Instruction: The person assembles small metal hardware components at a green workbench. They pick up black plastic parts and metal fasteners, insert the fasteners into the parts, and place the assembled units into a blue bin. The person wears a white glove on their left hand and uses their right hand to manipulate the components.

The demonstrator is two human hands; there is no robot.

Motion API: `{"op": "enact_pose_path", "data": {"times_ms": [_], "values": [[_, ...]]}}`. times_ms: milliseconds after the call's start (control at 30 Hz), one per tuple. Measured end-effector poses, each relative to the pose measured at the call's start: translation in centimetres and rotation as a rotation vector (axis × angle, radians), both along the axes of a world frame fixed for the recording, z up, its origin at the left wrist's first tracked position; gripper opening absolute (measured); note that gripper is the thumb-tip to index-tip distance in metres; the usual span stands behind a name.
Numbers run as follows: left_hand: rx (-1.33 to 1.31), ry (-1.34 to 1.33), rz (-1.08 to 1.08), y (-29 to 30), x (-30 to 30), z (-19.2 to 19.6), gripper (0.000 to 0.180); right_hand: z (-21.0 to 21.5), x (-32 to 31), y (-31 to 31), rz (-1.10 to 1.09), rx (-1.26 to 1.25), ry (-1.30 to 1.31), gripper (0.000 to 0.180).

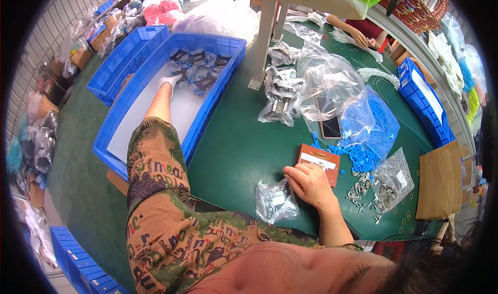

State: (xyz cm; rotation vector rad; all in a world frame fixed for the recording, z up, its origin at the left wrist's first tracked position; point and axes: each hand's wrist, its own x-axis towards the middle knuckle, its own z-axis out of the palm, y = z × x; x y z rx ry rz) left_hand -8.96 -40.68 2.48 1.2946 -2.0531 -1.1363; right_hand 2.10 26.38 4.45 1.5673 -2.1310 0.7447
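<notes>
My left arm stretches into a large blue plastic bin (207,105). There my left hand (170,81) looks white, and its fingers are too small and washed out to read. It is beside several clear bags of black parts (197,63) with small blue pieces. On the green table, my right hand (310,182) is closed, its fingers bent together. What they hold, if anything, is hidden. A small clear bag of metallic-looking parts (276,201) lies against its near left side. Just beyond the hand sits a flat brown box (331,176) with a white label.
Loose blue clips (363,158), metal pins (359,189) and a phone (330,127) lie right of centre. Bagged parts (282,97) stand near a metal post (263,45). Across the table are a co-worker's hands (358,36). A second blue bin (111,76) stands left.
</notes>
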Motion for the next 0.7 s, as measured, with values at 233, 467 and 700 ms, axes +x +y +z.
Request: {"op": "enact_pose_path", "data": {"times_ms": [233, 467, 700], "values": [[-0.230, 0.085, 0.070, 2.2, -0.1, -0.5, 0.101, 1.1, 0.7, 0.6, 0.015, -0.100, 0.048, 0.026], [-0.992, 0.530, -0.120, 15.0, -2.3, 5.0, 0.034, 1.1, 0.3, 0.1, 0.024, -0.111, 0.068, 0.025], [-0.250, -0.233, -1.106, 32.6, -3.2, 8.0, 0.058, 1.5, -1.2, -1.3, 0.020, -0.109, 0.056, 0.022]]}}
